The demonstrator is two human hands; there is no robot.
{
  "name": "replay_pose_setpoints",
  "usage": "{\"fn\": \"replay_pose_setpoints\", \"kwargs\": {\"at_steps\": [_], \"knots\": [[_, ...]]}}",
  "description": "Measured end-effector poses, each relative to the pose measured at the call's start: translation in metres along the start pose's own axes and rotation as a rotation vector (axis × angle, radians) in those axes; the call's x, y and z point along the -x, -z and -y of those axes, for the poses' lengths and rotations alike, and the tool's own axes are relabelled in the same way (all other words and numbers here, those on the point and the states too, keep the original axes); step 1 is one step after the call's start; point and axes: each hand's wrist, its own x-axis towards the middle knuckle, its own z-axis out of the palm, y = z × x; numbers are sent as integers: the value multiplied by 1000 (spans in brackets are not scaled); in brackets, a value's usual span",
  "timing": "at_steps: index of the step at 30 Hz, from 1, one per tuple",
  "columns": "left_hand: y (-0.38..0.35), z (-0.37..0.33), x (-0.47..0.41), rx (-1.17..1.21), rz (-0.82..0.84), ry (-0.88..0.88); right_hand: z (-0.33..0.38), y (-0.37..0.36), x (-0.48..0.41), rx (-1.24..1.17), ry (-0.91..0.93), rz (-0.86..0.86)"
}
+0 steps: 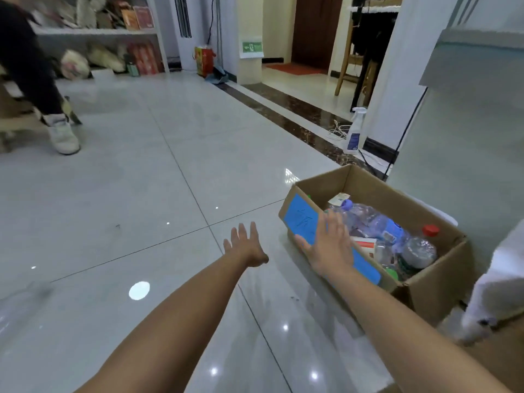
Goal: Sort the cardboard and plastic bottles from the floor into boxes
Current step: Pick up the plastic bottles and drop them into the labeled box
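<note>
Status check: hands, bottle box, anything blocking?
Left hand open, empty, over floor. Right hand open, on near edge of cardboard box. Plastic bottles inside. Nothing blocking.

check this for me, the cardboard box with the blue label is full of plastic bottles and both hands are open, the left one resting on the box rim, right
Not quite: the head view shows the right hand resting on the rim of the cardboard box, over its blue label. The left hand is open above the bare floor, touching nothing. The rest holds: plastic bottles fill the box.
</note>
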Motion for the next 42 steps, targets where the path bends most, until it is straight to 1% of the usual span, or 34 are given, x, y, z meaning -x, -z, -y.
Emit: {"fn": "replay_pose_setpoints", "kwargs": {"at_steps": [2, 6, 9, 13, 18, 21, 24, 28, 32, 35, 38, 40, 42], "knots": [[0, 47, 17, 5, -30, 71, 36, -17, 9, 59, 151, 73], [-3, 152, 68, 47, -80, 257, 122, -46, 34, 124, 464, 136], [-8, 234, 123, 94, -118, 423, 197, -65, 66, 104, 673, 198], [-20, 328, 207, 151, -149, 655, 277, -92, 123, 95, 895, 269], [-54, 403, 301, 245, -149, 882, 336, -125, 193, 130, 1133, 334], [-81, 427, 328, 303, -119, 963, 351, -141, 213, 173, 1259, 340], [-104, 438, 330, 356, -88, 991, 360, -150, 216, 210, 1316, 353], [-124, 439, 310, 387, -55, 951, 370, -168, 215, 250, 1339, 394], [-136, 446, 293, 433, -71, 948, 382, -191, 222, 276, 1371, 430], [-144, 454, 285, 445, -92, 994, 390, -207, 227, 268, 1383, 459], [-152, 462, 279, 433, -80, 1068, 395, -220, 231, 279, 1382, 481], [-158, 466, 273, 420, -65, 1083, 395, -228, 232, 286, 1377, 495], [-163, 468, 267, 377, -87, 1074, 394, -235, 233, 300, 1372, 503]]}}
